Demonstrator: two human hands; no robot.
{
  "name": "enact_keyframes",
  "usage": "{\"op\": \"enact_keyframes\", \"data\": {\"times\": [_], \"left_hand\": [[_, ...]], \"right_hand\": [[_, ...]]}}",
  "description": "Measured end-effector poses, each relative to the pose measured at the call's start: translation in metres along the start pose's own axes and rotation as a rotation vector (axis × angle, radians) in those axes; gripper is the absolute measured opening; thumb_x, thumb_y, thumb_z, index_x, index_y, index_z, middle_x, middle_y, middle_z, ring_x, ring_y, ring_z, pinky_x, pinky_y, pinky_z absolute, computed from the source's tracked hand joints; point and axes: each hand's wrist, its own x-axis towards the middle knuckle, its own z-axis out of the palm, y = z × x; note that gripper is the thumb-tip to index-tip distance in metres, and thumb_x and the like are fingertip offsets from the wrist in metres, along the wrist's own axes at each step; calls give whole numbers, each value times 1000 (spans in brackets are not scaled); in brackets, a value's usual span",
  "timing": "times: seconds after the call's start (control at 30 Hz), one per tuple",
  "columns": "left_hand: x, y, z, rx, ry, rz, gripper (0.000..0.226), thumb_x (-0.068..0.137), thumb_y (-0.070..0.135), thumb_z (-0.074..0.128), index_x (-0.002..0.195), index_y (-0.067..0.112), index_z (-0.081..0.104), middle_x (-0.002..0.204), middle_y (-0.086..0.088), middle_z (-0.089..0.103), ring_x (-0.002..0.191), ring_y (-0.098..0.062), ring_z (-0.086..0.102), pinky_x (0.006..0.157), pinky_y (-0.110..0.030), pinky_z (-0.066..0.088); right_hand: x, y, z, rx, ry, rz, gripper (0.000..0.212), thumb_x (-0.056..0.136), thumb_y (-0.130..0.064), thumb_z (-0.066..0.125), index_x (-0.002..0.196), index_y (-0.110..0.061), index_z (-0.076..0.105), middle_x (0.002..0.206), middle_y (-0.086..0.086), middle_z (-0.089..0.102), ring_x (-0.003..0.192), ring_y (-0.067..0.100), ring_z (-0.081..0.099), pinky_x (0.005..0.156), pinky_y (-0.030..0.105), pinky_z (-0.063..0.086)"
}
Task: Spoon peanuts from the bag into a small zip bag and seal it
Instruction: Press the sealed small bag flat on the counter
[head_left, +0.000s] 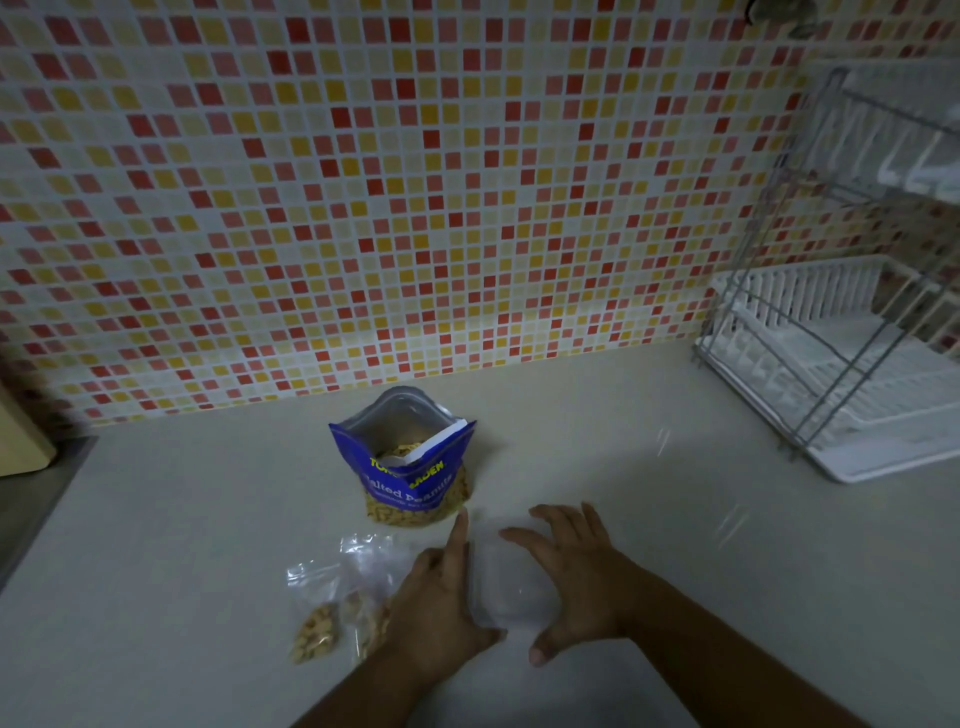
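An open blue bag of salted peanuts (410, 467) stands upright on the counter, with a white spoon handle (436, 441) sticking out of its mouth. Two small clear zip bags with peanuts (332, 608) lie flat to the left of my hands. An empty clear zip bag or stack of them (506, 587) lies between my hands. My left hand (441, 597) rests at its left edge with the index finger stretched forward. My right hand (576, 571) lies flat at its right edge, fingers straight and thumb out.
A white dish rack in a wire frame (841, 332) stands at the right on the pale counter (208, 519). A mosaic tile wall (415, 182) runs behind. A yellowish object (21, 441) and a dark edge sit at the far left.
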Motion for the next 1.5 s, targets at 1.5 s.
{"op": "enact_keyframes", "data": {"times": [1.5], "left_hand": [[14,13,-9,269,-45,-77,99,70,73,53,148,30,11,148,3,38,131,-26,31,105,-36,31]], "right_hand": [[-50,-40,70,-81,65,3,115,48,-89,43,145,-31,20,142,27,35,131,46,36,105,66,11]]}}
